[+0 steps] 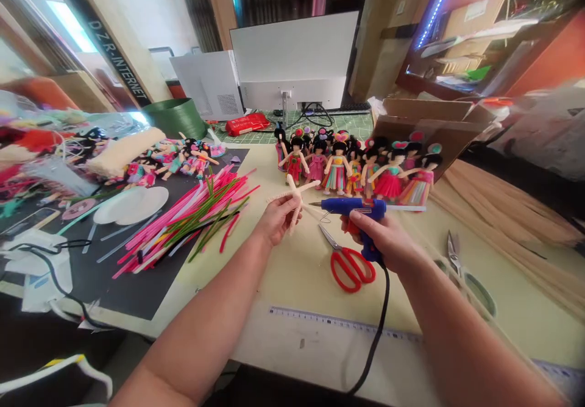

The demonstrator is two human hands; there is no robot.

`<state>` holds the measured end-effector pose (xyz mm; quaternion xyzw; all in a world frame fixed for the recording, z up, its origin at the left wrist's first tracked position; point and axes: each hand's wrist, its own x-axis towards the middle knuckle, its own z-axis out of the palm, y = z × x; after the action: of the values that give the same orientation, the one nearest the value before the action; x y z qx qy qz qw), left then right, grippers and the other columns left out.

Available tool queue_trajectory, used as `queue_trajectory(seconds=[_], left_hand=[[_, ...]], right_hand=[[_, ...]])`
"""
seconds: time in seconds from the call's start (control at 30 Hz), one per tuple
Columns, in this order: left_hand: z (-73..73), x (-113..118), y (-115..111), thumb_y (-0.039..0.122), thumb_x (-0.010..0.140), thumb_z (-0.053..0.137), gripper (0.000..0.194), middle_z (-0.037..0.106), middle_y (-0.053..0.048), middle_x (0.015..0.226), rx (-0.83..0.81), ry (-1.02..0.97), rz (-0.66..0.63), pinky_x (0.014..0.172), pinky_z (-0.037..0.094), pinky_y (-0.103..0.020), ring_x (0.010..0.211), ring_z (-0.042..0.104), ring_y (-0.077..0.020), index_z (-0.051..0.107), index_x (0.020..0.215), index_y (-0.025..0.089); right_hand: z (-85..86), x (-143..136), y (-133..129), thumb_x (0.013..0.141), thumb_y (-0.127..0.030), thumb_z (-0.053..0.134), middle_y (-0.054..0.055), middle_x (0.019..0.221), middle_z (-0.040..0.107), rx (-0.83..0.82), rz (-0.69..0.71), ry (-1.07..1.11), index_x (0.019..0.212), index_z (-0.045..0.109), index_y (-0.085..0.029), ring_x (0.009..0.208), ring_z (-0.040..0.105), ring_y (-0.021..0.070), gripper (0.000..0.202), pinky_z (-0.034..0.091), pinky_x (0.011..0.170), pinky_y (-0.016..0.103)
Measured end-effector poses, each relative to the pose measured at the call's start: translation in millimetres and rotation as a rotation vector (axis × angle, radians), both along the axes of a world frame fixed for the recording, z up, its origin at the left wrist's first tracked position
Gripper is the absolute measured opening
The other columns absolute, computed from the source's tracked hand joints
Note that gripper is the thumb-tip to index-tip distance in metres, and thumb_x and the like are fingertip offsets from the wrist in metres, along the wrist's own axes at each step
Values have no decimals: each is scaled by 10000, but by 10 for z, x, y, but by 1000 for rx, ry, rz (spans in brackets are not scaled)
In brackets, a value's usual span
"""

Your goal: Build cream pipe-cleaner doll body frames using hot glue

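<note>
My left hand (278,217) pinches a cream pipe-cleaner figure (297,195) whose arms stick out above and below the fingers. Wrapped round the handle of a blue glue gun (340,206) is my right hand (379,230), fingers near its red trigger. The gun's nozzle points left at the figure, a small distance from it, with a glue stick coming out of its back. A thin strand hangs under the nozzle. Below the gun lie red-handled scissors (351,267), partly open on the yellow mat.
Several finished dolls (338,166) stand behind my hands. Pink and green pipe cleaners (183,221) are heaped left, near white plates (132,206). Green-handled scissors (457,258) and beige strips (512,212) lie right. A ruler (329,320) runs along the front; the gun's black cable (381,328) crosses it.
</note>
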<state>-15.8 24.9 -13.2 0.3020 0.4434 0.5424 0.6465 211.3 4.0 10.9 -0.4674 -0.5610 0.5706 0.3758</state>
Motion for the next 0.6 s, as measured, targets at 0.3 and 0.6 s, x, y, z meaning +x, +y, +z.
queue_trajectory(seconds=[0.3, 0.6], left_hand=[[-10, 20, -11, 401, 643, 806, 360, 580, 24, 642, 33, 40, 15, 486, 430, -194, 499, 548, -63, 637, 827, 142], [-17, 21, -6, 385, 605, 822, 358, 601, 9, 635, 54, 70, 42, 500, 399, -216, 521, 559, -82, 638, 776, 130]], right_hand=[[127, -72, -78, 766, -509, 633, 41, 712, 632, 38, -14, -112, 751, 680, -192, 576, 495, 123, 320, 387, 442, 223], [116, -131, -118, 768, -501, 632, 16, 632, 589, 58, -35, -186, 862, 711, -186, 540, 482, 119, 338, 348, 426, 218]])
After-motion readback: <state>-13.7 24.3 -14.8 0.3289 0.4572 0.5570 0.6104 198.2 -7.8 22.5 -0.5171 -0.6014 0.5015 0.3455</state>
